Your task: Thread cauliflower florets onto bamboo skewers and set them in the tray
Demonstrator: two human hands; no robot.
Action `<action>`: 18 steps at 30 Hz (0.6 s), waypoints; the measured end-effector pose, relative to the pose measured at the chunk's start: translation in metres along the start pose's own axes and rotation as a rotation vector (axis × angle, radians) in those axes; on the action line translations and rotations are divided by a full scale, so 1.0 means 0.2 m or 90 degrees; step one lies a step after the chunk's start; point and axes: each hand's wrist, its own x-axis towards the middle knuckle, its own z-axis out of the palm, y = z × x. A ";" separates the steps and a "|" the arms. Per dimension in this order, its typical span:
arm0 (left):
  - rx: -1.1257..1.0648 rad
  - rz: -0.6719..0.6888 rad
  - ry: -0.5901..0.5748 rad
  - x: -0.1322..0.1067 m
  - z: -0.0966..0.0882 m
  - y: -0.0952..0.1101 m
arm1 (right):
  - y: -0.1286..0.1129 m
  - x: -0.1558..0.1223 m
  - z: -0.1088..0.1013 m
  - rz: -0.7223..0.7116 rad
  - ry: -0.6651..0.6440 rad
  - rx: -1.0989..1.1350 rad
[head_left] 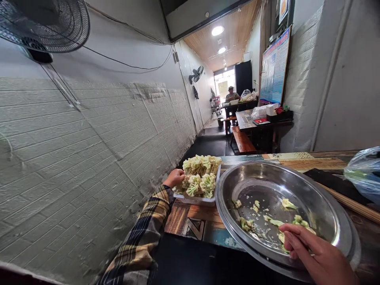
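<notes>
My left hand (174,178), in a plaid sleeve, is closed at the left side of a white tray (194,200). Whatever its fingers hold is hidden. Cauliflower florets on thin wooden skewers (202,174) are heaped in this tray. Over the near right part of a wide metal basin (252,180), my right hand (314,247) has thumb and fingers pinched together at a cauliflower floret (281,237). Several loose cauliflower pieces (287,204) and small crumbs lie scattered on the basin's bottom.
Right of the basin, a bundle of wooden skewers (353,202) lies by a clear plastic bag (365,174). A brick-patterned wall (89,158) runs close on the left, with a fan (44,23) above. Farther back, a person (232,94) sits at another table beyond a bench (242,138).
</notes>
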 end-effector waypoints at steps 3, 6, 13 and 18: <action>0.012 0.010 0.028 -0.03 0.02 -0.01 | 0.00 0.00 0.00 -0.024 -0.003 0.008; 0.020 0.022 0.037 -0.06 0.03 -0.01 | -0.01 0.01 0.01 -0.052 0.010 0.022; 0.051 0.028 0.041 -0.03 -0.01 0.04 | -0.14 0.01 0.00 -0.084 0.028 0.015; 0.075 -0.021 0.065 0.05 0.00 0.04 | -0.14 0.01 -0.01 -0.065 0.034 0.038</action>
